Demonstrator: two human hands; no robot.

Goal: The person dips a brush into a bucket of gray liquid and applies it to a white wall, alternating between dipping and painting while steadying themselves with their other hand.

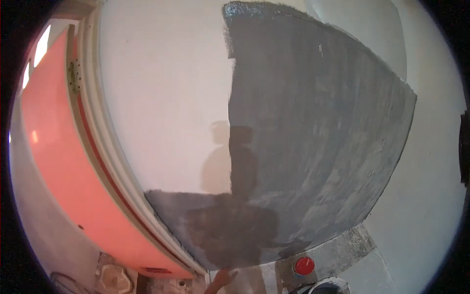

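My left hand (pixel 223 280) is low in the head view, left of centre, just below the grey-coated part of the wall (pixel 313 127). Its fingers look stretched out, small and partly blurred, with nothing visible in them. My right hand is out of view. To the right of my left hand, a container with a red top (pixel 304 266) stands on the floor by the wall. Beside it, at the bottom edge, is a bucket (pixel 338 282) with a pale, smeared rim and a dark inside.
A pink door (pixel 63 166) stands at the left beside a cream frame (pixel 117 161). The wall is bare white (pixel 166 98) left of the grey coat. A pale basin-like fixture (pixel 114 279) is at the lower left. A person's shadow falls across the wall.
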